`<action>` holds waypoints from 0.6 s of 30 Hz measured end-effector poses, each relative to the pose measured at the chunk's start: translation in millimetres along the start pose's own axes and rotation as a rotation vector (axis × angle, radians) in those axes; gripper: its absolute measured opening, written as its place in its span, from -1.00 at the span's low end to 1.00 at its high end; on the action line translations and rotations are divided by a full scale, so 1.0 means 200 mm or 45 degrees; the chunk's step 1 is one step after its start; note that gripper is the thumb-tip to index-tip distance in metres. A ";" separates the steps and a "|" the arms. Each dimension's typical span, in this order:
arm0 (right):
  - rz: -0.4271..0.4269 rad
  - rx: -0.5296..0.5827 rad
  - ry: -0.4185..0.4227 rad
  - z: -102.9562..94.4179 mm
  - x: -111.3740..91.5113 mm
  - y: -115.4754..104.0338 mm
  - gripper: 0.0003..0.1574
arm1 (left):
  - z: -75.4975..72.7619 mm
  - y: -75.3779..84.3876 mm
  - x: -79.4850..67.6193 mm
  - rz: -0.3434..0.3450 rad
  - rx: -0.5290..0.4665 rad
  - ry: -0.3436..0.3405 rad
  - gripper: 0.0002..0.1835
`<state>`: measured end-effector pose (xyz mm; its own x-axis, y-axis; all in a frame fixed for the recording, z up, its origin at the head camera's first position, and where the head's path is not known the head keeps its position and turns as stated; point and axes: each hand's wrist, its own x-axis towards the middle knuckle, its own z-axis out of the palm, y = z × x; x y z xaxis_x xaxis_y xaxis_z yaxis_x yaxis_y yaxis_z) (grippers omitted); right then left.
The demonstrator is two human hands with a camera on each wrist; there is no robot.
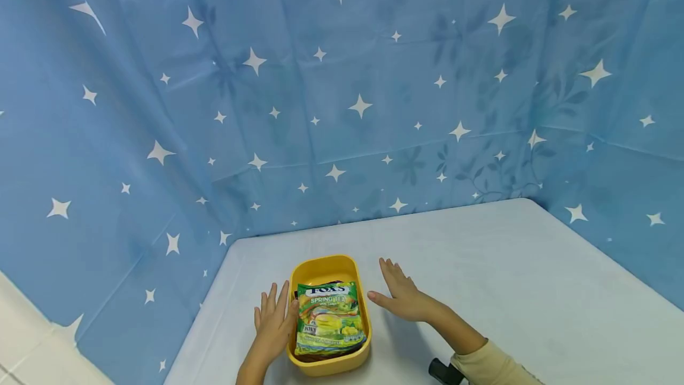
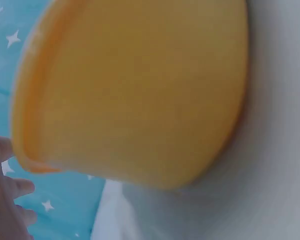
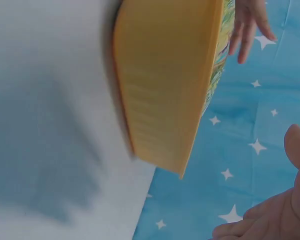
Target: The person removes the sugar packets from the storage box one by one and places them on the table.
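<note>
As a green-and-yellow packet labeled "Fox's Spring Tea" lies face up inside it, a yellow container with rounded corners stands on a white table, left of the tabletop's middle. The packet fills the near part of the container, leaving bare yellow floor and wall at the far end; a dark edge shows from beneath it. A person's left hand is just beside the container's left side, its fingers extended and gripping nothing, its thumb over the rim near the packet; whether it touches either cannot be told. On the opposite side, the right hand is held apart from the container, fingers straight, thumb spread toward the rim and nothing in its grasp. Seen from the left wrist, the container's smooth outer wall takes up most of the view; from the right wrist, the packet's printed face rises to the rim. A soft shadow falls on the table below the right hand. A beige sleeve covers the right forearm, a black object beside its cuff. Behind the table hangs a blue curtain scattered with white four-pointed stars.
</note>
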<state>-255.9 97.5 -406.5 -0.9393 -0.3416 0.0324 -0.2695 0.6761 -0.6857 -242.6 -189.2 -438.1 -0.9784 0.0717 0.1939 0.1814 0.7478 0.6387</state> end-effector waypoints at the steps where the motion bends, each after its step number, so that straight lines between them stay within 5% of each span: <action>1: -0.002 0.013 0.005 0.01 0.01 -0.01 0.10 | 0.01 -0.01 0.00 -0.003 -0.028 0.017 -0.36; 7: -0.023 0.071 0.022 0.06 0.05 -0.06 0.11 | 0.08 -0.09 0.01 -0.019 -0.245 0.069 -0.33; 18: -0.051 0.222 -0.031 0.11 0.09 -0.13 0.19 | 0.11 -0.15 0.05 -0.070 -0.813 -0.336 -0.27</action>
<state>-260.6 58.9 -403.7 -0.9225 -0.3833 0.0460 -0.2638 0.5389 -0.8000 -259.3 -197.1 -472.0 -0.9646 0.2632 0.0130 0.0747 0.2258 0.9713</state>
